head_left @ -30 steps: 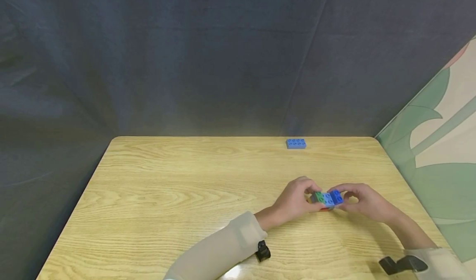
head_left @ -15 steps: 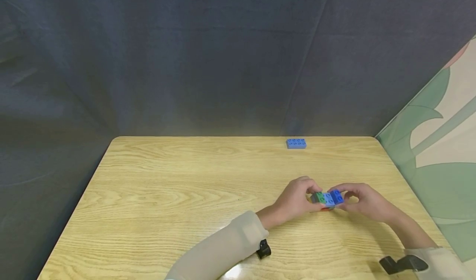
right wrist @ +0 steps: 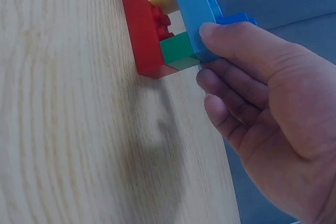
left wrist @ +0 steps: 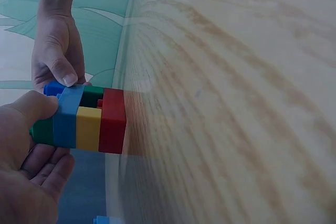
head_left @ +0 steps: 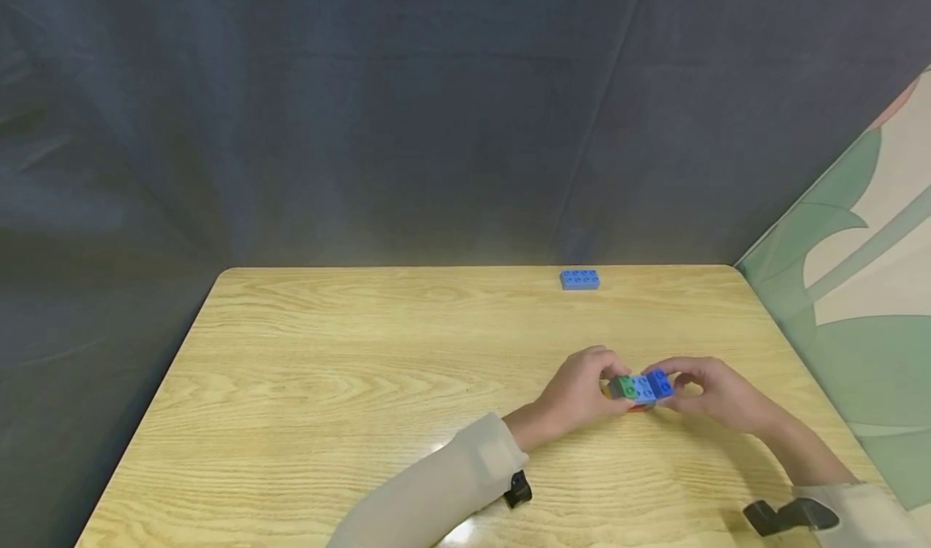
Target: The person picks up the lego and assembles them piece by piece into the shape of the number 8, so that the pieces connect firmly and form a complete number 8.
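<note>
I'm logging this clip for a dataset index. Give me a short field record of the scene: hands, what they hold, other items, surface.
left hand: grips the left end of the block stack
right hand: grips the right end, thumb on the light blue brick
held object: multicoloured plastic brick stack, red base resting on the table, yellow and green middle, light blue, green and dark blue on top
other item: loose light blue plastic brick at the far edge
surface: light wooden table
</note>
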